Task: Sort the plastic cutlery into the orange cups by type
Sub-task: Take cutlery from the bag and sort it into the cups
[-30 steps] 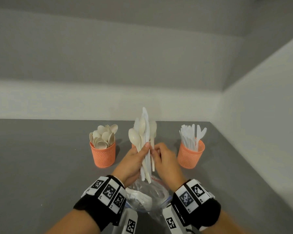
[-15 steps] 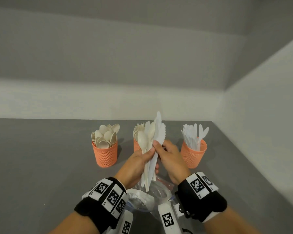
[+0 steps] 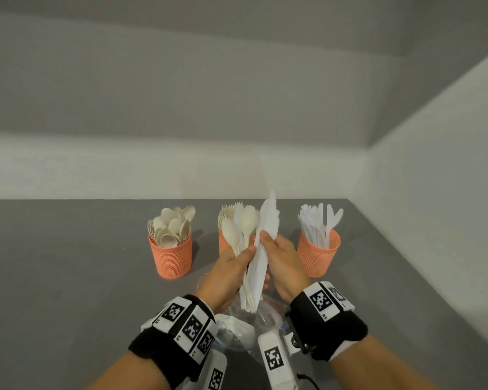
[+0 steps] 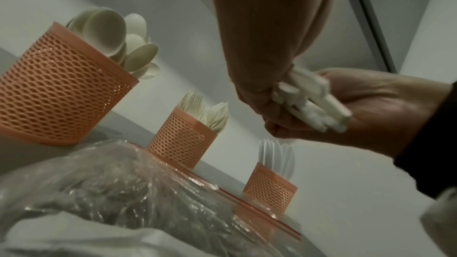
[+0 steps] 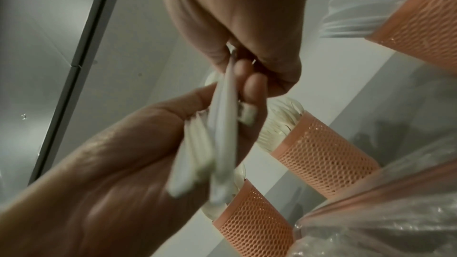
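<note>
Three orange mesh cups stand in a row on the grey table: the spoon cup on the left, the fork cup in the middle and the knife cup on the right. In front of the fork cup my left hand grips an upright bundle of cream spoons by the handles. My right hand pinches the white knives at the bundle's right side, which lean right. The wrist views show the handle ends between both hands and the knives' handles in my right fingers.
A clear plastic bag with more white cutlery lies on the table just below my hands, close to me. White walls close off the table at the back and on the right. Bare grey table lies to the left of the cups.
The white knives stood in the middle of the bundle; my right hand has drawn them to its right side and tilted them away from the spoons. Both hands have risen slightly.
</note>
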